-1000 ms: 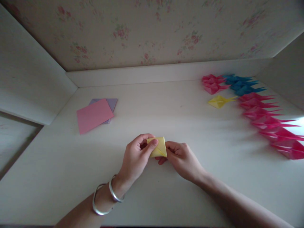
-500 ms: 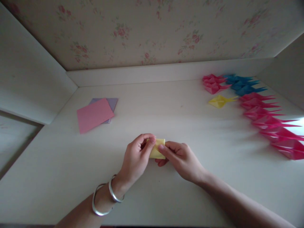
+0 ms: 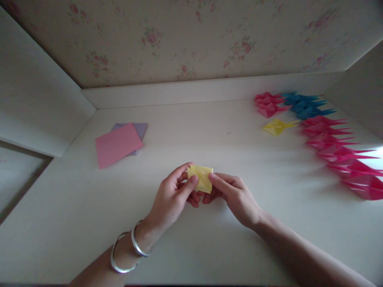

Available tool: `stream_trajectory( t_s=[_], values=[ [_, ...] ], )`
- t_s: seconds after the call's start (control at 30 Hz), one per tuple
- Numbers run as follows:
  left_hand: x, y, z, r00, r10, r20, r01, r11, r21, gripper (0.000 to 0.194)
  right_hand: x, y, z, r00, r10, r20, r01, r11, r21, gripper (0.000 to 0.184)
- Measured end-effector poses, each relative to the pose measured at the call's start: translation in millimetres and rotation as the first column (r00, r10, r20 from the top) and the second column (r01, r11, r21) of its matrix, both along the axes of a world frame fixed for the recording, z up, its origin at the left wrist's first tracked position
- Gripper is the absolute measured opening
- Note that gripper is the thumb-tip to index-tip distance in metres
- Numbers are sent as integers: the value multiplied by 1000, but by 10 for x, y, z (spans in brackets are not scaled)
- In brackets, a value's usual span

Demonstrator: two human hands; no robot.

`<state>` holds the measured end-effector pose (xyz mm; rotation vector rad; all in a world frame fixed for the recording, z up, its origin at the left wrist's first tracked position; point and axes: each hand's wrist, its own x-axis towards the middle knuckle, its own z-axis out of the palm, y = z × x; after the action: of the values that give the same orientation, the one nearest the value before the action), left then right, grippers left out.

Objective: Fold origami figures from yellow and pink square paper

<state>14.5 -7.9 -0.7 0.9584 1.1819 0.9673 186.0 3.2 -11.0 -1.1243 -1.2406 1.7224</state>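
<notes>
A small square of folded yellow paper (image 3: 202, 178) is held up between both hands, above the white tabletop. My left hand (image 3: 175, 191) pinches its left side, thumb on the front face and fingers behind. Two silver bangles (image 3: 140, 239) circle that wrist. On the paper's right edge, my right hand (image 3: 235, 195) grips with the thumb in front; its other fingers curl underneath, partly hidden. A diagonal crease shows faintly on the paper's face.
Pink paper (image 3: 118, 145) lies over purple paper (image 3: 141, 129) at the left. Toward the right sit a yellow folded paper piece (image 3: 275, 127), blue ones (image 3: 306, 109) and several pink ones (image 3: 338, 153) in a row. A floral wall (image 3: 185, 44) rises behind the table.
The yellow paper has been raised and turned, so more of its face shows. My left thumb has moved down from its top edge, and my right thumb has shifted to its right edge.
</notes>
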Motion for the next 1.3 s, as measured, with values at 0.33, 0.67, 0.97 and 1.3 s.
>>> stream_trajectory(
  t_s=[0.33,0.67,0.97,1.3],
  values=[
    [-12,57,-53,991,117,70,-112,991,-71,34,30,30,43,988,35,150,-53,991,119,39],
    [-49,5,-42,979,13,-205,12,993,117,35,40,48,14,956,-30,293,-32,978,204,21],
    [-43,19,-115,999,-46,27,46,999,12,30,59,93,-22,976,-65,210,43,993,111,20],
    [-23,-25,-90,989,-51,-141,67,991,115,32,85,95,-38,931,-43,361,-16,987,157,26]
  ],
)
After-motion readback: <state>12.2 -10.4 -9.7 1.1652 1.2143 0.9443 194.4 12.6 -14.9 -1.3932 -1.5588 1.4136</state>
